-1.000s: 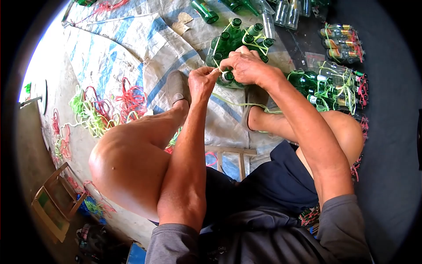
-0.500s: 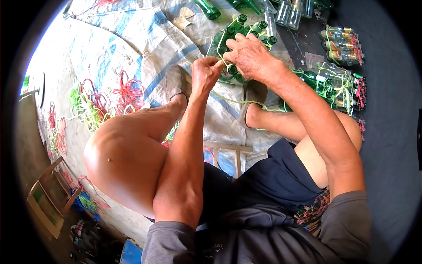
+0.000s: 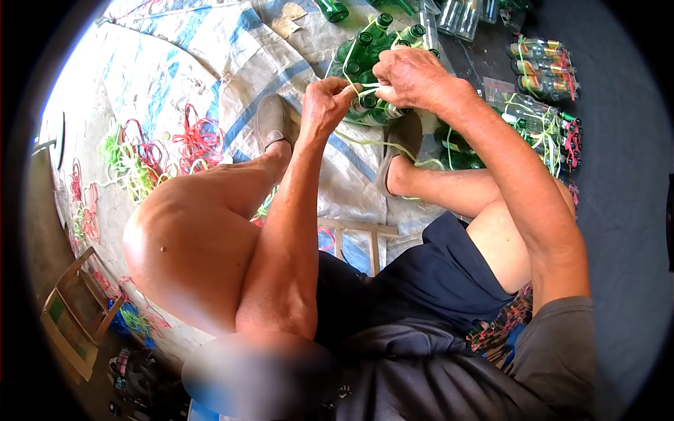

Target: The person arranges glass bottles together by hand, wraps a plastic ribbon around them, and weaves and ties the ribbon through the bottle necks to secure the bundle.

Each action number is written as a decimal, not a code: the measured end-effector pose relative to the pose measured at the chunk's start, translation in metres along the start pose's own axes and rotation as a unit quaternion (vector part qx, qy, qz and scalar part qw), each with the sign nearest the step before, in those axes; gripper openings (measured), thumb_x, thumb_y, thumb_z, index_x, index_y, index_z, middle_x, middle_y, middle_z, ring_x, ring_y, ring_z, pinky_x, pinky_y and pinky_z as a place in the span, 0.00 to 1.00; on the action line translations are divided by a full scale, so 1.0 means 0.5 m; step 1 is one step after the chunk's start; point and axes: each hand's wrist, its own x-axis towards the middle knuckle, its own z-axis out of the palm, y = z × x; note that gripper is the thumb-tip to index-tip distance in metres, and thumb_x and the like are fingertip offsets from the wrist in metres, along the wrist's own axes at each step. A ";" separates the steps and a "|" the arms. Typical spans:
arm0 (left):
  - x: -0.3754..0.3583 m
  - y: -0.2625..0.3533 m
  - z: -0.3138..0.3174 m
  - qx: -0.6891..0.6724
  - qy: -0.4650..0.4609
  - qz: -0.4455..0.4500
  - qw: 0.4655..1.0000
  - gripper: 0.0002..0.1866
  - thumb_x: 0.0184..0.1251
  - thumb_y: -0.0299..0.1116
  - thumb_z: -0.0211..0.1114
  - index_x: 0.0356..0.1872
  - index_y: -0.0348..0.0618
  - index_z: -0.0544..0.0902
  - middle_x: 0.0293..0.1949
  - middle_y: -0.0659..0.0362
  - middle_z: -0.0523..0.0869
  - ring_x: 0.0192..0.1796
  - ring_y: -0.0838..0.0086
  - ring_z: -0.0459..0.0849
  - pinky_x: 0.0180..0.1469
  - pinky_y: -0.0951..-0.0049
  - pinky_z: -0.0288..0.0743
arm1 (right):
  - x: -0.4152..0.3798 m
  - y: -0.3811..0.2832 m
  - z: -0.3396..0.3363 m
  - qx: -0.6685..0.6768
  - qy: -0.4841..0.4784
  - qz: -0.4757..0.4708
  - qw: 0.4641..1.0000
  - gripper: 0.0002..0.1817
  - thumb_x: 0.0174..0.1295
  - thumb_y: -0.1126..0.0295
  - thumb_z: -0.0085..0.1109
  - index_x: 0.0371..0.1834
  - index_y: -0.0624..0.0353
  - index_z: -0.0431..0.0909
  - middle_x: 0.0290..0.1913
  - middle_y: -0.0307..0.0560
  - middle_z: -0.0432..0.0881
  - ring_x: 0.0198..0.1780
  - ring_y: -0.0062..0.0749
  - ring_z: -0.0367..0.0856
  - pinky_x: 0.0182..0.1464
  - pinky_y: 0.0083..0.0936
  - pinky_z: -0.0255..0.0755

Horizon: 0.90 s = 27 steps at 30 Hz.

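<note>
Between my feet stands a bundle of green glass bottles, with pale green plastic cord looped round their necks. My left hand pinches the cord at the bundle's near left side. On the right, my right hand has its fingers closed on the cord too and covers some of the bottles. A short stretch of cord runs taut between the two hands. A loose tail of it trails over the sheet toward my right foot.
Tied bottle bundles lie at the right, with clear bottles at the back. Red cord and light green cord lie tangled at the left. A striped sheet covers the ground. A wooden frame stands lower left.
My right hand has moved slightly away from my left, and a stretch of cord now shows between them. The whole view has shifted a little.
</note>
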 end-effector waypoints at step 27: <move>-0.006 0.003 0.007 -0.033 -0.040 -0.032 0.998 0.14 0.76 0.34 0.69 0.45 0.29 0.92 0.31 0.64 0.86 0.33 0.81 0.77 0.36 0.76 0.71 | -0.007 0.084 0.027 0.163 0.033 0.106 0.980 0.12 0.68 0.65 0.57 0.44 0.62 0.84 0.29 0.56 0.87 0.30 0.49 0.89 0.46 0.48 0.81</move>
